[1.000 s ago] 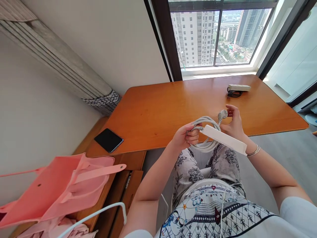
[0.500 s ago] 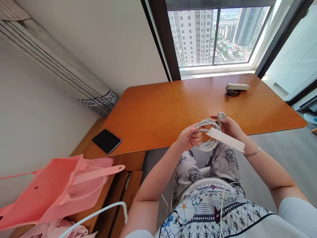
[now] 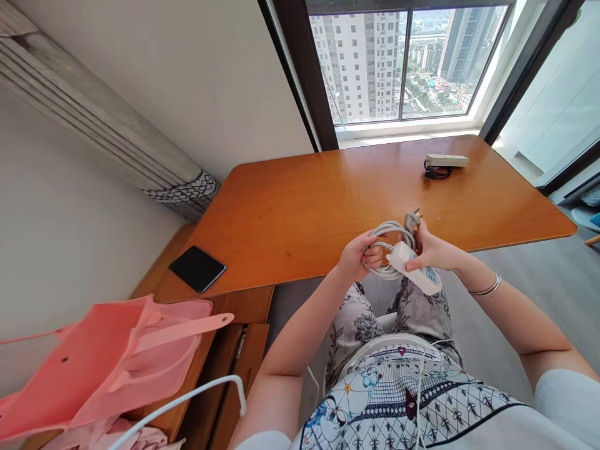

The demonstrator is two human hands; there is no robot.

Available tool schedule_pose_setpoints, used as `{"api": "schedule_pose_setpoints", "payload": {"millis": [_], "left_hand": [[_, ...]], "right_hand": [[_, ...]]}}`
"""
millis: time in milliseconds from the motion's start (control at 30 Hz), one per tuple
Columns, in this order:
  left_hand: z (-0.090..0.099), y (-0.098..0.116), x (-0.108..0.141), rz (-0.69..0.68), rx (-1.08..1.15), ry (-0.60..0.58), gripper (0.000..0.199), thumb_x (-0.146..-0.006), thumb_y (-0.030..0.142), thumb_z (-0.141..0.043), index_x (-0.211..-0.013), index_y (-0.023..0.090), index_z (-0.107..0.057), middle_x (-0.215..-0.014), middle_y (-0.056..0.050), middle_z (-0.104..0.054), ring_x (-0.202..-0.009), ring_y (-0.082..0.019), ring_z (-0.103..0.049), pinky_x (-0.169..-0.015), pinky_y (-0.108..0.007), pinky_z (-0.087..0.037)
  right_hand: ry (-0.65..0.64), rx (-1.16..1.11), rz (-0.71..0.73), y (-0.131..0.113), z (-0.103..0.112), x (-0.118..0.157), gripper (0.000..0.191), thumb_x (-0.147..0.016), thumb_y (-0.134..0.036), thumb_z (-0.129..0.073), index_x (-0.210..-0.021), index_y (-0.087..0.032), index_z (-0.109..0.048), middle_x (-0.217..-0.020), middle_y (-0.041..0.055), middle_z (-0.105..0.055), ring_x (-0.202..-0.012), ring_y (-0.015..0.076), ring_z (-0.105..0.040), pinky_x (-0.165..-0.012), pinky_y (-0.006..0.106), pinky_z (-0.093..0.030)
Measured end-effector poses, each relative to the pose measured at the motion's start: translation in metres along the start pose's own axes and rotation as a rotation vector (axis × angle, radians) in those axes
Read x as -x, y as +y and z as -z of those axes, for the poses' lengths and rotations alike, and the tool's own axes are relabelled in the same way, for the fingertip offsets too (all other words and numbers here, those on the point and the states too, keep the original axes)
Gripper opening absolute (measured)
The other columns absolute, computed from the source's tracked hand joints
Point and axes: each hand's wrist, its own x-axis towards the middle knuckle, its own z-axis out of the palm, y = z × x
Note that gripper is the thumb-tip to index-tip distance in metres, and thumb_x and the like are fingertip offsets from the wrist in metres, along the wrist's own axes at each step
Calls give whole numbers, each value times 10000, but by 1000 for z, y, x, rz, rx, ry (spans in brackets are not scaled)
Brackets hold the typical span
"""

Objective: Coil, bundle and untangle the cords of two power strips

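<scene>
My left hand [image 3: 360, 255] is closed round the coiled grey cable [image 3: 388, 230] over the table's front edge. A white power strip [image 3: 415, 269] hangs from the coil, tilted down to the right, its socket face now partly showing. My right hand [image 3: 432, 249] grips the strip, with the thumb on its socket face and the other fingers behind, partly hidden. The grey plug [image 3: 412, 220] stands up at the top of the coil, beside my right fingertips, prongs pointing right.
On the wooden table [image 3: 281, 212] lie another power strip [image 3: 447, 160] with a black cord at the back right and a black tablet [image 3: 197, 269] at the left corner. A pink bag [image 3: 112, 356] and a white curved bar [image 3: 187, 397] are at lower left.
My right hand has moved from the plug onto the power strip. The strip has turned so its sockets show, and the plug's prongs now point right. The view has shifted slightly.
</scene>
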Motion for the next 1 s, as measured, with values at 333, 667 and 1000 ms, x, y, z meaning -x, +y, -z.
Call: {"api": "schedule_pose_setpoints", "payload": {"millis": [333, 667, 1000], "left_hand": [[6, -2, -4, 4, 69, 90, 135, -842, 147, -580, -888, 88, -693, -483, 115, -226, -373, -23, -134, -382, -134, -231], [10, -11, -11, -135, -300, 307, 433, -664, 439, -891, -818, 157, -600, -641, 44, -548, -459, -51, -452, -423, -192, -354], [13, -12, -52, -176, -187, 242, 352, -733, 353, -861, -733, 144, -579, -593, 57, -478, -496, -39, -395, -496, -193, -379]], "right_hand": [[122, -85, -8, 8, -15, -7, 1041, -538, -514, -933, -1315, -211, -311, -1113, 48, -604, -929, 200, -624, -807, 341, -555], [187, -205, -114, 14, -16, -9, 1105, -478, -504, -969, -1342, -302, -311, -1148, 58, -621, -1003, 274, -655, -815, 403, -580], [299, -120, -140, 14, 8, -22, 1089, -489, -511, -954, -1347, -266, -330, -1029, 49, -645, -886, 251, -681, -727, 382, -600]]}}
